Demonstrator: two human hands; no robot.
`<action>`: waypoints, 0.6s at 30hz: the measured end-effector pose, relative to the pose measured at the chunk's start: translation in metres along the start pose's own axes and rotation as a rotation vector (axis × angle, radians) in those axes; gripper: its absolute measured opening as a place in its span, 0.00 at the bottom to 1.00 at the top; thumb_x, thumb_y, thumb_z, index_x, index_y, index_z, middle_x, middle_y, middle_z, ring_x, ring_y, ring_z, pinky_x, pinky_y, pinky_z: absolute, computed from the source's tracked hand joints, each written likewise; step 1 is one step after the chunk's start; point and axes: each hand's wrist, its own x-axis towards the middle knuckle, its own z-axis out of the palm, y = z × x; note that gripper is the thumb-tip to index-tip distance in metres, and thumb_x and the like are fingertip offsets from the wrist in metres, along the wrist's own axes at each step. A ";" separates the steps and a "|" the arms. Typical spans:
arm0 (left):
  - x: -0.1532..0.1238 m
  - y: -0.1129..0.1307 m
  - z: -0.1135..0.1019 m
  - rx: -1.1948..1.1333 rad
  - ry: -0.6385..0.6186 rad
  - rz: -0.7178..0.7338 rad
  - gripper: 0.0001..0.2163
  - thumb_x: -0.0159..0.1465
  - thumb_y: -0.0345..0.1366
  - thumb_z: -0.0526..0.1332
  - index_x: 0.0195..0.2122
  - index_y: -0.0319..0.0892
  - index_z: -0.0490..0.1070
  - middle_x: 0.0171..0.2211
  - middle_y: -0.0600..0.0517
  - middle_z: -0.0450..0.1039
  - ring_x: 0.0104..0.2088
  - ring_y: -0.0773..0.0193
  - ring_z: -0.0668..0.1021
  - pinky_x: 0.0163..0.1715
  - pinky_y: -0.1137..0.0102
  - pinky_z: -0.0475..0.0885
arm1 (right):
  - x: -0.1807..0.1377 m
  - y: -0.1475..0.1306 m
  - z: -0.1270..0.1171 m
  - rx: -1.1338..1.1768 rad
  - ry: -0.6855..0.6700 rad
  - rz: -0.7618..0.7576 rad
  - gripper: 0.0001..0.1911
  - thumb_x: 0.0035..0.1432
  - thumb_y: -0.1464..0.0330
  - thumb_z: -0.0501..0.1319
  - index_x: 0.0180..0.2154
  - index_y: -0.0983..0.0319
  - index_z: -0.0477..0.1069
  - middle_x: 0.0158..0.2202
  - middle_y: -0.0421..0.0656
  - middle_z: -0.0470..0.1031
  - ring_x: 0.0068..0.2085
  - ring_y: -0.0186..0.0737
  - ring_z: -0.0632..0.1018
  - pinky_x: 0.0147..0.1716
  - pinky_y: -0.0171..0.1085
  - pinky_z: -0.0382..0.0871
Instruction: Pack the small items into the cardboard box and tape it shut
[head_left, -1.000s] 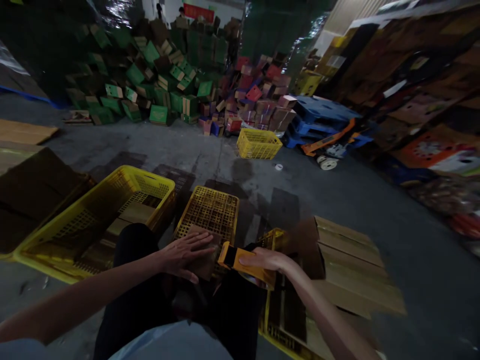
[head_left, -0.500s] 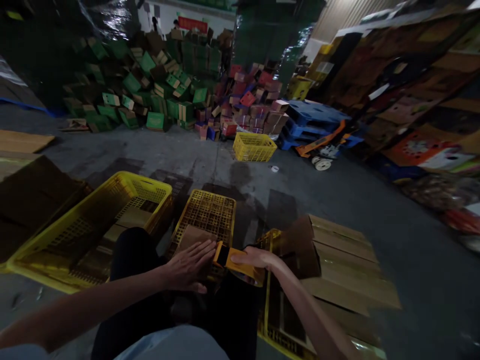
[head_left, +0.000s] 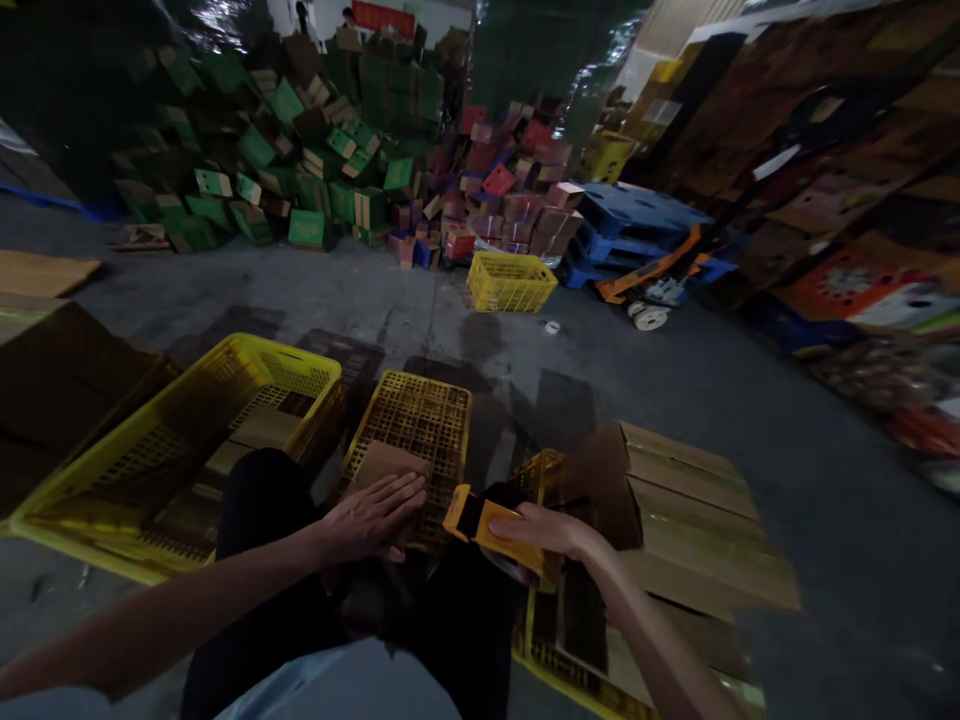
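Note:
My left hand (head_left: pixel 375 515) lies flat, fingers stretched out, on a small cardboard box (head_left: pixel 390 462). Under the box is a yellow crate (head_left: pixel 420 405), its gridded face upward. In my right hand (head_left: pixel 536 530) is an orange tape dispenser (head_left: pixel 499 528) with a black band near its front end. The dispenser is held in the air to the right of the box, apart from it. My palm and fingers hide part of the box's top.
A long yellow crate (head_left: pixel 172 400) at left holds several cardboard boxes (head_left: pixel 266 427). Flattened cardboard (head_left: pixel 697 510) lies over another yellow crate (head_left: pixel 536 640) at right. Farther off are a yellow basket (head_left: pixel 510 283), blue pallets (head_left: pixel 637 215), an orange pallet jack (head_left: pixel 660 270) and heaped green boxes (head_left: pixel 307 228).
My right hand has moved right with the tape dispenser, away from the box and my left hand. The left hand stays flat on the box.

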 end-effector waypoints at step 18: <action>-0.022 -0.029 0.007 -0.418 0.442 -0.868 0.36 0.70 0.57 0.50 0.70 0.35 0.52 0.69 0.36 0.54 0.70 0.45 0.56 0.67 0.47 0.54 | 0.048 -0.032 0.025 0.121 -0.168 0.080 0.25 0.60 0.49 0.62 0.27 0.65 0.71 0.23 0.52 0.79 0.33 0.49 0.84 0.32 0.40 0.80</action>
